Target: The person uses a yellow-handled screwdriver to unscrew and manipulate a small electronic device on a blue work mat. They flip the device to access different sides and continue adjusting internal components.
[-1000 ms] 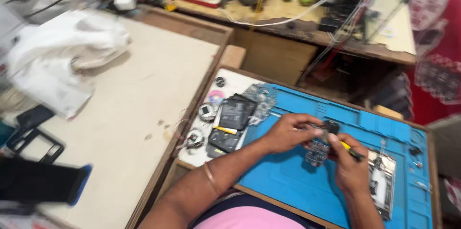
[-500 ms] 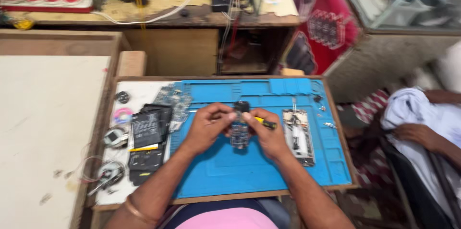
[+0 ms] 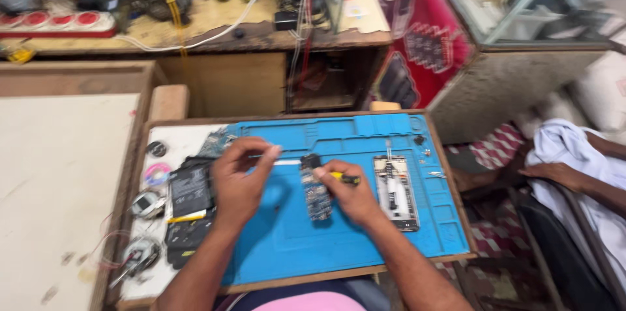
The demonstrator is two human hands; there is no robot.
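My right hand [image 3: 349,193] grips a small yellow-handled screwdriver [image 3: 344,178] and rests beside a narrow blue circuit board [image 3: 315,187] lying on the blue work mat [image 3: 293,239]. My left hand [image 3: 238,184] hovers left of the board, pinching a thin light-coloured strip [image 3: 280,162] that runs toward the board's top. An opened phone frame [image 3: 394,192] lies on the mat just right of my right hand.
Black phone parts [image 3: 189,193], tape rolls [image 3: 156,174] and small round parts sit on the white area left of the mat. A wooden bench [image 3: 59,174] stands at left. Another person's arm [image 3: 574,177] and white cloth are at right. A cluttered shelf runs behind.
The view swung to the right, bringing the seated person at right into sight. My left hand has moved left, off the board, drawing the thin strip with it. My right hand stays by the board.
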